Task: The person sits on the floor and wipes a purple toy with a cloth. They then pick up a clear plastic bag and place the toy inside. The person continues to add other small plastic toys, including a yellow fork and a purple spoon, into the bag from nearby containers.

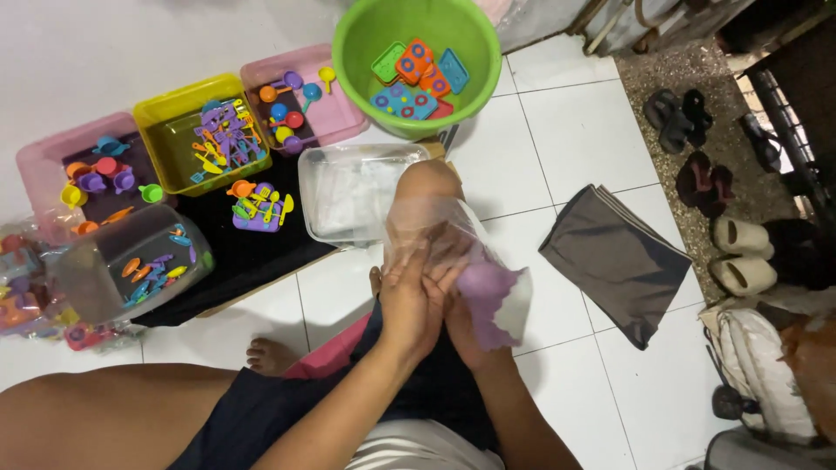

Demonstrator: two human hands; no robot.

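Fig.: my left hand (416, 300) & right hand (461, 318) both grip clear plastic bag (444, 235) w/ purple toy piece (488, 296) inside; green basin (383, 78) of toy trays unpacked.

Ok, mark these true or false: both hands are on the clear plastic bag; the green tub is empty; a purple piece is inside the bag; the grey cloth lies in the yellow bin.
1. Both hands are on the clear plastic bag: true; the left hand and right hand grip it.
2. The green tub is empty: false; it holds flat coloured trays.
3. A purple piece is inside the bag: true.
4. The grey cloth lies in the yellow bin: false; it lies on the floor tiles.
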